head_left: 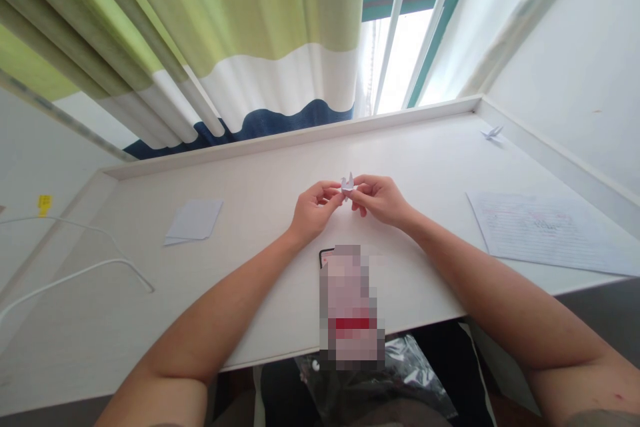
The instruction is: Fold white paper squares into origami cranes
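Observation:
A small folded white paper figure (347,183) is held just above the white desk (260,227) between both of my hands. My left hand (315,207) pinches its left side with thumb and fingertips. My right hand (380,199) pinches its right side, fingers curled together. Both forearms reach in from the near edge of the desk.
A phone (350,307) lies near the desk's front edge between my arms. Small white paper sheets (194,220) lie at the left, a lined written sheet (545,230) at the right, a finished paper crane (493,132) at the far right corner. A white cable (75,273) runs along the left. A curtain (210,47) hangs behind.

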Tool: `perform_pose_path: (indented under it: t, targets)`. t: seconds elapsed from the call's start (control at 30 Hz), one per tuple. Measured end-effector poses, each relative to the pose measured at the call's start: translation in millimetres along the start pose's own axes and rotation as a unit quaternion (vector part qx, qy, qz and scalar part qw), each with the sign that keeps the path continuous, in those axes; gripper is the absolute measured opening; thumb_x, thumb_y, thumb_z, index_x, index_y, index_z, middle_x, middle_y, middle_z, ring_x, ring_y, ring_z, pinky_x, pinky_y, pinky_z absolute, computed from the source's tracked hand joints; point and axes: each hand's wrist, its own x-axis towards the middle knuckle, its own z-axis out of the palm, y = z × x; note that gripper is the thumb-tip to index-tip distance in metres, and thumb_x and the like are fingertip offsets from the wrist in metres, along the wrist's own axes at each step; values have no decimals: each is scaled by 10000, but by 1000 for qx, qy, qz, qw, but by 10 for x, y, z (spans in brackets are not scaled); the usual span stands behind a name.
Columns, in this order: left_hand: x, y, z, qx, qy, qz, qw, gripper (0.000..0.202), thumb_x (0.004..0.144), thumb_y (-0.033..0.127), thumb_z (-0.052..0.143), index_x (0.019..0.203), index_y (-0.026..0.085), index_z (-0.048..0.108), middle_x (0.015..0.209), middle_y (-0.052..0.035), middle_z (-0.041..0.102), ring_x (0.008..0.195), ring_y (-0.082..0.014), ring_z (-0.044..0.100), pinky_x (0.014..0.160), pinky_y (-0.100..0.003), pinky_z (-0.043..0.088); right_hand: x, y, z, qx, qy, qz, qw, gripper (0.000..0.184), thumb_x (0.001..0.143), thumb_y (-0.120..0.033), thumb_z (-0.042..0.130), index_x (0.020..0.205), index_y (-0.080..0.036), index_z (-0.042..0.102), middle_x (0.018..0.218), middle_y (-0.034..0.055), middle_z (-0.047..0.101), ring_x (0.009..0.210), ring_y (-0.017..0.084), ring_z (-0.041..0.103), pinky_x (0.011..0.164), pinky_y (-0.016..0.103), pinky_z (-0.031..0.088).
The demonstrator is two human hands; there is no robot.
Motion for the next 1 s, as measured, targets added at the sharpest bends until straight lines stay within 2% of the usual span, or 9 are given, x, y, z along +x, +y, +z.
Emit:
perform_pose_path:
  t: [0.1, 0.2, 0.27, 0.43, 0.53, 0.67, 0.83, 1.0]
  targets:
    - [-11, 16, 7, 26, 30, 17, 999, 211, 912, 382, 829, 1054, 225, 823, 939, -41, 834, 844, -169, 755, 795, -313, 579, -2, 9, 3, 16, -16, 12, 1000, 480, 885, -647, 815, 1008, -184, 788, 655, 12, 735, 495, 129, 616, 499, 297, 507]
    - [-21, 3, 26, 1, 31, 8, 999, 223, 912, 381, 827, 1057, 212, 831, 957, -51, 842, 831, -174, 766, 812, -330, 600, 9, 10, 22, 61, -26, 5, 998, 505, 846, -660, 843, 991, -180, 782, 730, 49, 770, 655, 187, 718, 524, 310, 579]
    - [-25, -11, 41, -22, 34, 2, 999, 238, 905, 392, 839, 1044, 200, 823, 961, -57, 844, 837, -183, 779, 829, -346, 614, 21, 7, 37, 78, -26, -1, 997, 492, 828, -649, 861, 955, -181, 779, 752, 55, 773, 717, 199, 732, 546, 316, 603]
    - [-21, 7, 48, -59, 32, -9, 998, 279, 871, 355, 872, 1072, 197, 758, 883, -35, 827, 834, -178, 786, 854, -344, 603, 47, 23, 45, 85, -18, -25, 996, 408, 824, -580, 893, 918, -200, 778, 827, 41, 790, 722, 173, 738, 725, 367, 647]
    - [-16, 28, 38, -61, 22, -9, 998, 282, 852, 324, 879, 1051, 204, 718, 823, -9, 801, 794, -156, 757, 828, -322, 581, 61, 62, 31, 102, 1, -31, 994, 410, 794, -543, 931, 996, -224, 773, 927, 47, 814, 834, 193, 776, 842, 388, 638]
    - [-10, 10, 35, -58, 0, -8, 998, 268, 868, 325, 855, 1053, 212, 698, 822, -3, 780, 799, -150, 740, 821, -313, 571, 75, 116, 10, 114, 18, -11, 993, 485, 750, -515, 961, 1081, -238, 740, 986, 55, 829, 847, 205, 783, 839, 395, 623]
    - [-2, -22, 41, 0, 7, 14, 1000, 252, 886, 394, 833, 1029, 217, 727, 1001, -49, 808, 903, -176, 755, 832, -324, 589, 77, 123, -15, 81, -3, -21, 997, 337, 773, -416, 927, 993, -227, 754, 1019, 66, 827, 977, 240, 779, 925, 438, 612]
    - [16, 21, 25, 63, 18, 16, 998, 247, 891, 451, 809, 985, 225, 771, 1013, -56, 822, 953, -209, 765, 833, -344, 601, 34, 66, -68, 61, -39, -25, 997, 254, 832, -355, 844, 1049, -231, 800, 1128, 71, 825, 1120, 269, 767, 1084, 515, 571]
